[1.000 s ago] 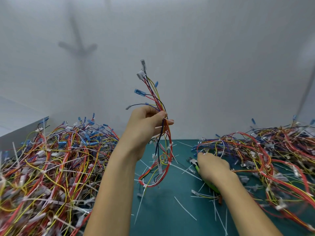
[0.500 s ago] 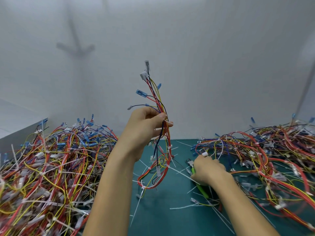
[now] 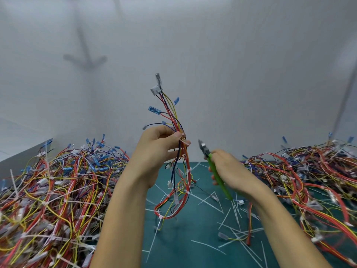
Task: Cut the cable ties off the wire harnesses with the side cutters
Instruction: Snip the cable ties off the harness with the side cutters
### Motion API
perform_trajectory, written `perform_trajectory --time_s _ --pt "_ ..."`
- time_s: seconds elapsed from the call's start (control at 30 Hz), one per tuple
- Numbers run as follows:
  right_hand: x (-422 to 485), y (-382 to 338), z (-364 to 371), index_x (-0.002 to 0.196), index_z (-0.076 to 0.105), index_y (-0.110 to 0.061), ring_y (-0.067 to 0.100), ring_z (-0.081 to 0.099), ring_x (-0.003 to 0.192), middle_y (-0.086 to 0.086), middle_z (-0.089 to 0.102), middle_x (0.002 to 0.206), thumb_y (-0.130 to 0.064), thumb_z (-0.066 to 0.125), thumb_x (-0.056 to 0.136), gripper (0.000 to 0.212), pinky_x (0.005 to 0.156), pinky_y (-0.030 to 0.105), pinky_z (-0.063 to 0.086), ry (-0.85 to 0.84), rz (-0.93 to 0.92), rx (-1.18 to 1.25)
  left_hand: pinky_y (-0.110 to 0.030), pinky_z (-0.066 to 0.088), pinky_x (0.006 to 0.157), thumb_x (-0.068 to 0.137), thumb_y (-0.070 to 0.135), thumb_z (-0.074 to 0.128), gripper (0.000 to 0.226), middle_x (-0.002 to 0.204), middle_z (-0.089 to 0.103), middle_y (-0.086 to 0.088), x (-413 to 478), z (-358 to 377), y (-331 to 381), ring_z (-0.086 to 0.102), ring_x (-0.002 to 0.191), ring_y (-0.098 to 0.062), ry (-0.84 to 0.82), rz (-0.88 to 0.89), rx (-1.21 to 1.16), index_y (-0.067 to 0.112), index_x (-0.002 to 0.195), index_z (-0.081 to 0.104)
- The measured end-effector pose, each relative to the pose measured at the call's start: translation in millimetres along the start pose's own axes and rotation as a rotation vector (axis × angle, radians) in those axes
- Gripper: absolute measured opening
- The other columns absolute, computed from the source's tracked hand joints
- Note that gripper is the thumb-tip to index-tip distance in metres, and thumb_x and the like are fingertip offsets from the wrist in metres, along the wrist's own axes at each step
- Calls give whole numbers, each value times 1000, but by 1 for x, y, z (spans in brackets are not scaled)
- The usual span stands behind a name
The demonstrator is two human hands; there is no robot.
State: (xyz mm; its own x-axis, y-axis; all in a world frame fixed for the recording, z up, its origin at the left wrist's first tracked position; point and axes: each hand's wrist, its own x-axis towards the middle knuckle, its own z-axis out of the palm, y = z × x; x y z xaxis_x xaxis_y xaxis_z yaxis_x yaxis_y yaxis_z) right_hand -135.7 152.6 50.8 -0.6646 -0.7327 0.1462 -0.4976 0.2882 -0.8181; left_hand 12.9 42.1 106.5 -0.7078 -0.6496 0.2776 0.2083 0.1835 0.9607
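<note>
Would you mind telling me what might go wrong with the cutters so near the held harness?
The side cutters in the right hand point towards the left hand gripping the wire harness: a slip might nick a finger. The cable tie hugs the wires, so blades might cut insulation.

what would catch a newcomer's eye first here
A huge tangled heap of red, yellow and blue wire harnesses fills the left, a second such heap the right. Between them the left hand holds one multicoloured harness bundle upright while the right hand grips green-handled side cutters beside it, not touching. White cable tie offcuts litter the teal mat below.
</note>
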Motion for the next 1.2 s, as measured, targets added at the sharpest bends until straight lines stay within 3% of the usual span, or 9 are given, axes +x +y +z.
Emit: perform_trajectory --time_s 0.1,0.2,0.37,0.47,0.57,0.63,0.9,1.2 --pt "-10 -21 -6 101 63 -19 14 57 69 0 56 80 -42 35 104 36 69 35 55 92 -139 127 -29 62 69 99 4 52 15 91 73 -17 0 -1 0 74 86 -23 13 2 -23 -3 95 65" --pt "-19 -35 -16 101 64 -19 14 57 71 -1 57 83 -39 38 104 34 72 37 56 154 -240 184 -26 61 68 99 4 52 15 90 73 -16 -1 -2 1 73 87 -24 19 7 -23 -1 95 66" --pt "-29 -41 -27 97 66 -26 9 65 73 -4 64 84 -37 43 99 26 77 38 58 35 -300 142 -26 61 68 100 5 50 17 83 74 -9 0 -3 0 73 81 -18 28 14 -36 0 97 66" --pt "-29 -41 -27 95 65 -22 10 66 73 -1 68 84 -39 45 97 26 77 39 56 40 -330 -9 -28 61 73 100 3 48 20 87 74 -10 1 -3 -1 72 83 -19 18 21 -78 0 97 68" --pt "-28 -38 -26 94 60 -21 6 58 74 -2 63 79 -42 44 98 27 67 18 45 92 -376 -227 -23 59 70 99 -1 47 22 98 76 -8 1 -5 0 73 86 -16 -14 21 -140 0 103 68" --pt "-29 -38 -25 94 55 -24 0 49 74 -8 54 78 -47 41 95 27 63 14 38 123 -411 -309 -21 57 67 97 -4 49 20 96 77 -8 1 -6 0 73 82 -15 -6 31 -165 0 103 68" --pt "-27 -35 -20 98 46 -29 5 44 78 -13 45 85 -56 32 92 31 63 26 31 200 -521 -475 -28 61 71 96 5 57 17 96 76 -13 5 -3 -3 71 82 -19 90 88 -131 -4 107 67" --pt "-30 -41 -12 91 44 -27 12 45 74 -9 46 80 -52 37 96 27 62 30 30 234 -546 -436 -20 54 58 91 11 66 5 78 74 -1 4 2 -4 67 69 -7 111 119 -140 9 93 71"
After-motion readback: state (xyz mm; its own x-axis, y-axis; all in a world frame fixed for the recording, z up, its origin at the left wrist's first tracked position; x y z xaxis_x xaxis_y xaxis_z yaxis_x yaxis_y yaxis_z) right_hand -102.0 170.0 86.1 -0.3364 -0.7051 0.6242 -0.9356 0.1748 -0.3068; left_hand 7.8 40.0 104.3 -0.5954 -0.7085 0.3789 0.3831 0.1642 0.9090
